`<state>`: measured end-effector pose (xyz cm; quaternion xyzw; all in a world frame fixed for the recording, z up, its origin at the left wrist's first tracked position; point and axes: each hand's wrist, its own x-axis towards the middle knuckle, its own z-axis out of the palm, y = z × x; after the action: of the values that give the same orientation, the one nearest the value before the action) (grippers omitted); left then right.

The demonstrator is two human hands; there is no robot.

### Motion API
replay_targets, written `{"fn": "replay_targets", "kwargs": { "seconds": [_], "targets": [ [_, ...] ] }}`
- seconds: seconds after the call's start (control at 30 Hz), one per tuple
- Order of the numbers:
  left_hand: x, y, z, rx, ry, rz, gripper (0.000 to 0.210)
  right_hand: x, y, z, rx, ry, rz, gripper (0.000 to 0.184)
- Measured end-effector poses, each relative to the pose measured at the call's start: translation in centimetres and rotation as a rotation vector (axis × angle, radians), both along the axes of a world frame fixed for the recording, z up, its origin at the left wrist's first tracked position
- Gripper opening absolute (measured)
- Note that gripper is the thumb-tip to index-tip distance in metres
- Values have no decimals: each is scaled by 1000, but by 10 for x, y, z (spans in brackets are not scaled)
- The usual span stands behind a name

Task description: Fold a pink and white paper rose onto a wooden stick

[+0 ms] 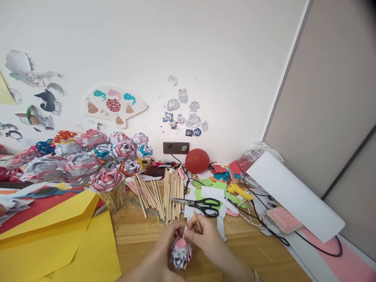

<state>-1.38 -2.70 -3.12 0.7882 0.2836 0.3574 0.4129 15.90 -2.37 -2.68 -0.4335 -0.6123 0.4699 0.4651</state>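
Low in the middle of the head view, my left hand [165,246] is closed around the side of a paper flower [180,254] with folded white and pink petals. My right hand [207,235] pinches a small white paper piece [185,231] at the flower's upper edge. A thin wooden stick [197,222] also rests between the right hand's fingers, pointing up. The far side of the flower is partly covered by my fingers. Just beyond the hands lie black-handled scissors [202,204].
Wooden sticks [173,196] lie behind the hands, near a red balloon [197,160]. Finished paper flowers [107,179] crowd the left, above yellow paper [88,250]. A yellow glue gun [240,192], its cable, paper scraps [213,192] and a pink calculator-like device [283,219] are at right.
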Motion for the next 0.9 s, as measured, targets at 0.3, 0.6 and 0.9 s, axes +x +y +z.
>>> {"fn": "replay_targets", "kwargs": {
  "seconds": [0.3, 0.6, 0.9],
  "targets": [
    [2, 11, 5, -208, 4, 142, 25, 1, 0, 3, -75, -95, 5, 9],
    [7, 9, 13, -169, 135, 238, 7, 3, -1, 9, -57, -226, 47, 9],
    [9, 8, 17, -105, 186, 286, 11, 1, 2, 9, -13, -248, 38, 9]
  ]
}}
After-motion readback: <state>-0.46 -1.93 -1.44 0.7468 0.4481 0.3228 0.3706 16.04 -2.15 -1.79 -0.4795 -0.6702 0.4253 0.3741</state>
